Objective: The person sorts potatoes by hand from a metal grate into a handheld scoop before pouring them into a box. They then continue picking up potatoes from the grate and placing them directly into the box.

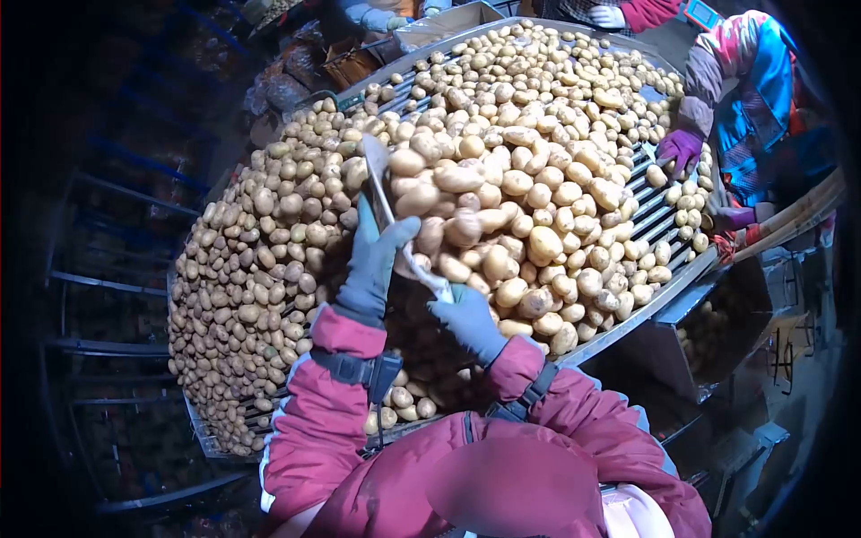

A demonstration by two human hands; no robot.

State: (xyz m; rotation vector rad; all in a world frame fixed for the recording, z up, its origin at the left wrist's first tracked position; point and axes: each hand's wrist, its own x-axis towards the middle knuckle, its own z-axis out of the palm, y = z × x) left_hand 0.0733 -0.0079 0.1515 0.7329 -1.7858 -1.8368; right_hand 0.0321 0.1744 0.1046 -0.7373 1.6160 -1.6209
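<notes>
A pale, flat-bladed, shovel-like tool point(378, 170) stands tilted among the potatoes point(547, 242), its blade seen nearly edge-on. My left hand point(375, 260), in a grey-blue glove, supports the tool along its left side, thumb across it and fingers partly hidden behind. Closed round the tool's lower end is my right hand point(469, 321), also gloved. Potatoes lie heaped directly right of the blade, and more spread out to the left of my left hand.
The potatoes rest on a slatted metal table point(659, 211) with a raised rim. At right, a co-worker's purple-gloved hand point(680, 151) reaches among potatoes. Another person's white glove point(607, 16) is at the far edge. A box point(708, 336) stands below right; metal rails point(126, 285) run at left.
</notes>
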